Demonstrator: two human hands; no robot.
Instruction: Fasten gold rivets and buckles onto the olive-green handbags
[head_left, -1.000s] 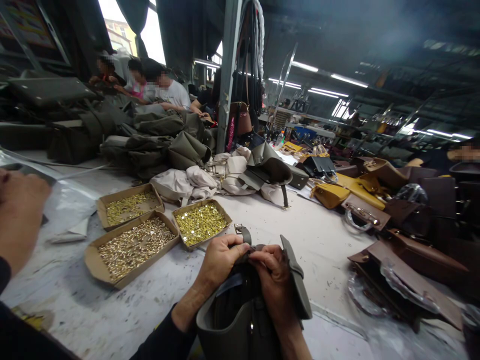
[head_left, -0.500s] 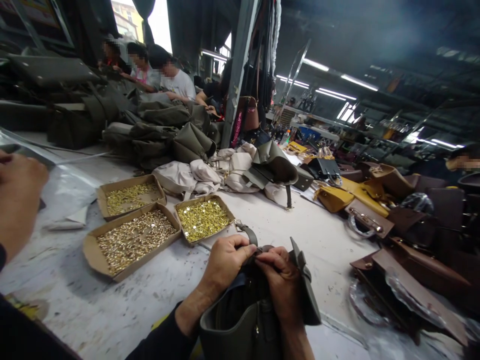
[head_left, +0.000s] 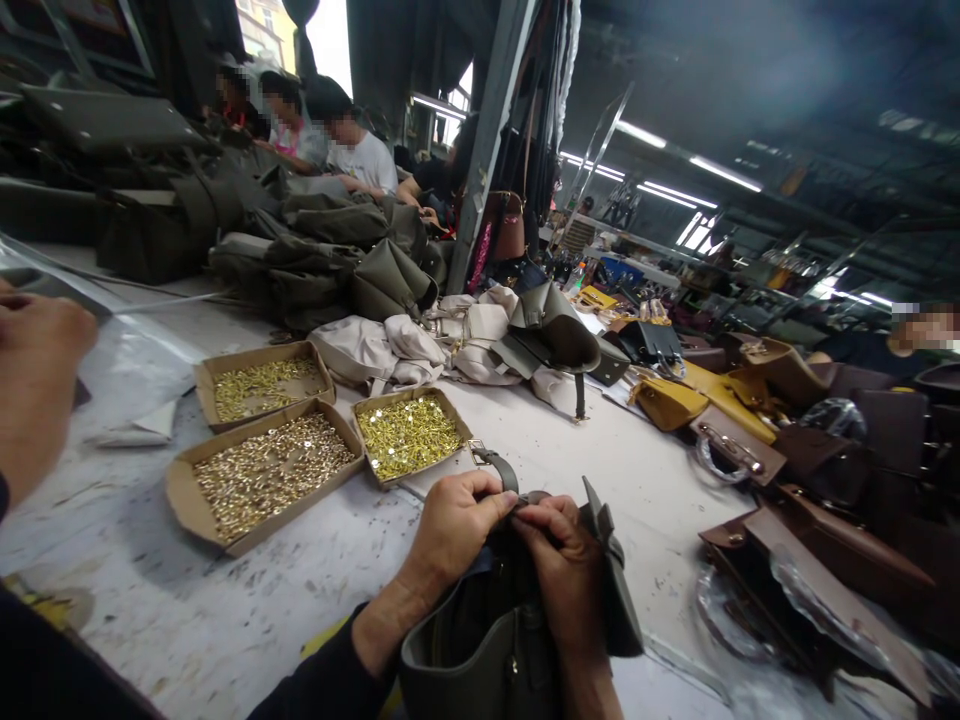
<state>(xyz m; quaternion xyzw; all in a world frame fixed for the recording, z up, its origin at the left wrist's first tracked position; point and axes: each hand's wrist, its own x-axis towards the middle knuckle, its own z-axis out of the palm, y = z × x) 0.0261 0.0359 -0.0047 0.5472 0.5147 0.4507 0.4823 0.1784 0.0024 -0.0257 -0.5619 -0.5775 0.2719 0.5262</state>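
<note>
- Olive-grey handbag [head_left: 465, 665]: open-mouthed, just below the fingers, its flap standing right of them.
- Left hand [head_left: 454, 525]: thumb and forefinger pinched together on a buckle strap [head_left: 506, 473], whose metal buckle pokes out just beyond the fingertips.
- Right hand [head_left: 566, 565]: thumb and fingers pressed together beside the left thumb, at the strap's near end; the exact contact is hidden.
- Brown handbags [head_left: 855, 535], some plastic-wrapped: well right of the fingers.
- Three cardboard trays, left of and beyond the fingers: yellow-gold studs in the nearest tray [head_left: 429, 465], rose-gold pieces in the long tray [head_left: 187, 495], more yellow-gold ones in the back tray [head_left: 204, 390].
- Another person's hand [head_left: 41, 365]: far left of the fingers.
- Beige bags [head_left: 375, 350]: beyond the trays.
- Olive bag pile [head_left: 315, 265]: farther beyond, leftward.
- Seated co-workers [head_left: 364, 160]: behind that pile.
</note>
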